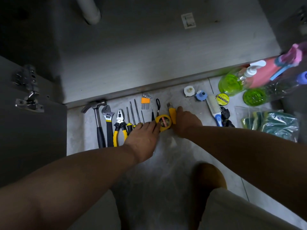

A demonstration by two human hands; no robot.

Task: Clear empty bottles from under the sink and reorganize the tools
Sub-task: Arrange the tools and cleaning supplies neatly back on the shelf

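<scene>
Tools lie in a row on the floor before the cabinet: a hammer (98,120), an adjustable wrench (108,123), yellow pliers (119,128), several screwdrivers (132,113) and a hex key set (145,101). My left hand (142,138) lies flat, fingertips touching a yellow tape measure (163,122). My right hand (186,122) touches a yellow utility knife (172,113) with its fingers on the knife's right side. Green bottles (230,82) and a pink bottle (264,73) lie at the right.
The open cabinet floor (149,52) lies beyond the tools, with a drain pipe (89,12) at the back. The cabinet door with hinges (28,90) stands left. A brush (214,110), tape roll (222,99), plastic fittings (196,93) and bagged sponges (272,123) lie right.
</scene>
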